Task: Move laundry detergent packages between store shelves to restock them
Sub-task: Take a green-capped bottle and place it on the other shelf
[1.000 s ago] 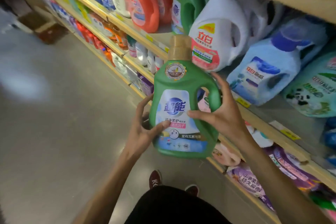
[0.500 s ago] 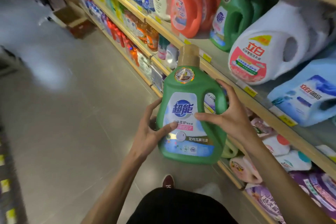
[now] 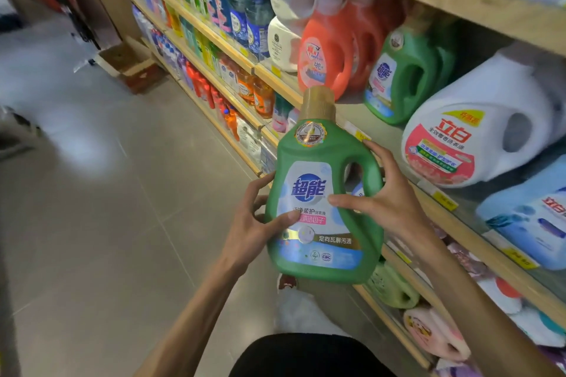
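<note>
I hold a green detergent bottle [image 3: 321,193] with a gold cap and a blue-and-white label upright in front of the shelving. My left hand [image 3: 255,223] grips its left side, thumb across the label. My right hand [image 3: 389,202] grips the handle side, thumb on the front and fingers behind the handle. On the wooden shelf [image 3: 346,119] to the right stands a matching green bottle [image 3: 404,76], beside orange bottles [image 3: 330,52] and a large white jug [image 3: 484,128]. A bare stretch of shelf lies just behind the held bottle's cap.
A light blue jug [image 3: 533,214] lies at the far right of the same shelf. Soft refill packs [image 3: 435,330] fill the shelf below. More bottles line the shelves toward the back left. An open cardboard box [image 3: 131,67] sits on the grey floor [image 3: 92,223].
The view has swung so the shelves sit lower and more of the aisle shows. The green bottle stays gripped in both hands and now stands closer to the shelf gap beside the matching bottle.
</note>
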